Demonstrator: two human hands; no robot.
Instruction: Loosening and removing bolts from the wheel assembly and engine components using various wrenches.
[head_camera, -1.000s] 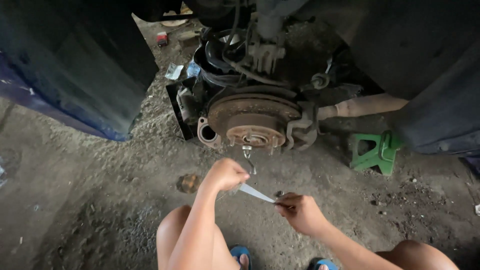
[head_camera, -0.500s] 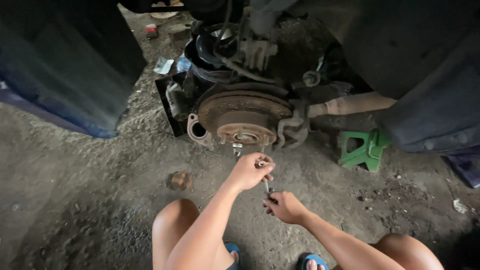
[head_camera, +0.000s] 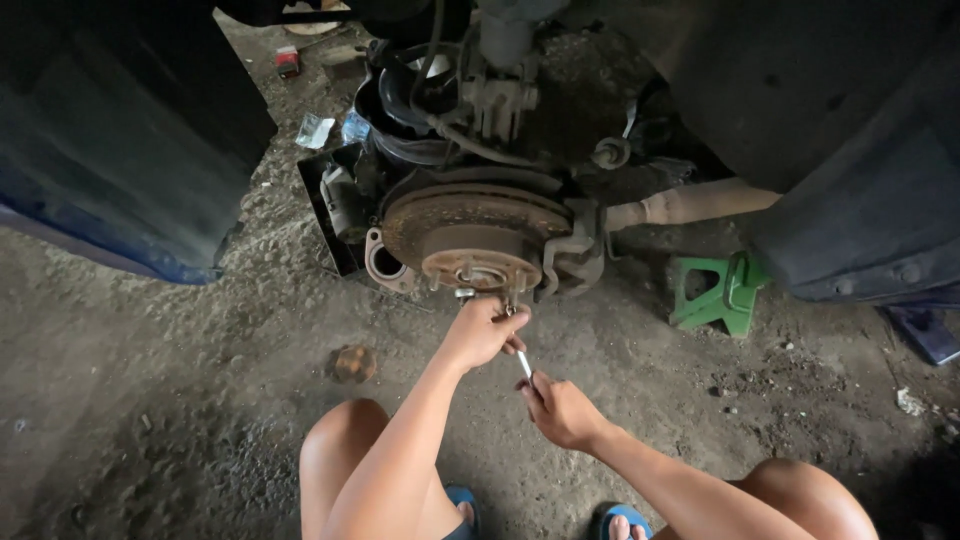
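Observation:
A rusty brake disc with its hub (head_camera: 478, 235) hangs under a raised car, wheel off. My left hand (head_camera: 485, 330) is closed around the top of a slim metal tool (head_camera: 523, 362), right under the hub's lower studs. My right hand (head_camera: 562, 410) grips the lower end of the same tool, a little nearer to me. The tool's tip at the hub is hidden by my left fingers. Both my bare knees and blue sandals show at the bottom edge.
A green jack stand (head_camera: 722, 293) sits on the dirt floor right of the hub. A small rusty round part (head_camera: 354, 363) lies on the ground to the left. Dark car body panels (head_camera: 120, 140) close in on both sides. Scraps of litter lie behind the hub.
Both hands have moved up from the ground toward the hub. The tool, held flat between them a second ago, now points up at the hub's underside.

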